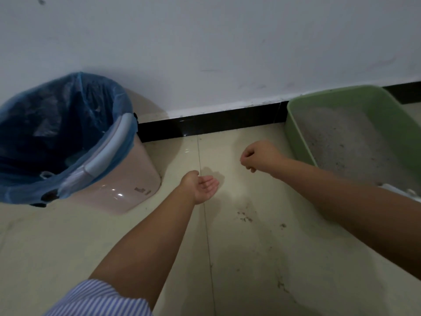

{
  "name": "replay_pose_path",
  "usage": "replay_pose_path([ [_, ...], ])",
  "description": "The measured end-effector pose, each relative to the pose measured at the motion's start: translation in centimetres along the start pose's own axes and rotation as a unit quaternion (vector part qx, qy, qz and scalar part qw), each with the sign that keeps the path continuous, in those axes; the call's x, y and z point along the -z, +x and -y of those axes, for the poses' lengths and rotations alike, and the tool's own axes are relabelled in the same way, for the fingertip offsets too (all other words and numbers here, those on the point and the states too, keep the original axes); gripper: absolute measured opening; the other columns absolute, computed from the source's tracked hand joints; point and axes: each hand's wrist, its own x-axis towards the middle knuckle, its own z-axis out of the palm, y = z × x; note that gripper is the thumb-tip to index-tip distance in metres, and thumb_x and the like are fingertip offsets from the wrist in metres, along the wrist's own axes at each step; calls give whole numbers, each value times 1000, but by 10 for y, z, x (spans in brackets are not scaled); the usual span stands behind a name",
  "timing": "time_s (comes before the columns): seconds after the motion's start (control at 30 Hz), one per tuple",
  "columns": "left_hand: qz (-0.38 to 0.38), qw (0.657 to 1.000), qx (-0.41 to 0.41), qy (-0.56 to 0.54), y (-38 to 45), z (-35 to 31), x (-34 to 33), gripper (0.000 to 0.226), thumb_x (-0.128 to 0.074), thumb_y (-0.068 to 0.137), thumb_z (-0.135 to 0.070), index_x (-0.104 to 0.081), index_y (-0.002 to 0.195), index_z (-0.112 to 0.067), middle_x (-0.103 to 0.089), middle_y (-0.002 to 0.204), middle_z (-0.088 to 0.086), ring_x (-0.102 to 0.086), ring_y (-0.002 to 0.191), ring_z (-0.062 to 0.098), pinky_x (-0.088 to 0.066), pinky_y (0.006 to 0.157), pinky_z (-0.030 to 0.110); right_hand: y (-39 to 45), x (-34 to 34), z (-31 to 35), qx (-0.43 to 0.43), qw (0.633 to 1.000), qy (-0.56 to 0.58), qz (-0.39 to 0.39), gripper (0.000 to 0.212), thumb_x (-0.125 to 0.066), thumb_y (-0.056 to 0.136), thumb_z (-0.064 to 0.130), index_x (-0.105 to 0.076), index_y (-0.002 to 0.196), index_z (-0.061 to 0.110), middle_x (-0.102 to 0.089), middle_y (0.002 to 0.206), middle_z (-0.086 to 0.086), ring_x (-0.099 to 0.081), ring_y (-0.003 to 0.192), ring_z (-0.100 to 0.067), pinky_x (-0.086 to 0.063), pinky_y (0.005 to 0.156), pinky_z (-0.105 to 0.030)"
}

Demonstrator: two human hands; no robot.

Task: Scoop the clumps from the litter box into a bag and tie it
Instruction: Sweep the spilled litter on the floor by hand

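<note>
From the head camera, looking down at the floor (239, 258); there is one green litter box (387, 103) at about 2 o'clock, against the wall (205, 42), with grey litter (346, 137) inside; I cannot pick out any clumps in it. There is one pink bin (127, 188) at 9 o'clock, with one blue bag (57, 124) lining it, and the bag's mouth is wide open. A small white thing (396, 190) pokes out by the box's near corner, behind the right arm; it may be the scoop, but I cannot tell.

There are two hands, both over the bare floor between the bin and the box. The left hand (202, 185) is palm up with loose, straight fingers; it holds nothing. The right hand (257, 156) is curled, with fingertips pinched close; it might hold a tiny bit, but I cannot tell.

What could go wrong: the bag and the box are well apart, so I think litter could drop on the floor when carried across; some dark crumbs (245, 216) lie there already. The bag is thin, so a heavy load may rip it; tying it loose could let stuff spill.
</note>
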Motion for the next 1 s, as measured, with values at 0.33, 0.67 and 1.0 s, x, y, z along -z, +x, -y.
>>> replay_pose_path([
  [0.33,-18,994,25,103,16,12,-6,39,-29,98,-12,-45,64,-3,-48,36,4,-44,19,10,-32,30,4,11,1,-67,-61,996,-59,-16,22,-53,87,2,-65,102,-8,-63,89,-22,-56,77,-24,-43,54,-21],
  [0.67,-88,988,7,130,36,18,56,41,-26,102,-15,-49,71,2,-51,76,15,-51,68,21,-45,76,24,-5,-96,-122,245,894,-344,147,21,-55,78,11,-67,86,-4,-65,92,-23,-64,87,-39,-52,75,-37],
  [1.0,-43,990,41,125,52,37,60,39,-28,102,-17,-51,75,1,-52,81,14,-53,71,20,-44,65,22,0,-106,-143,254,876,-388,131,26,-36,95,8,-57,107,-2,-53,115,-19,-52,107,-33,-43,94,-37],
])
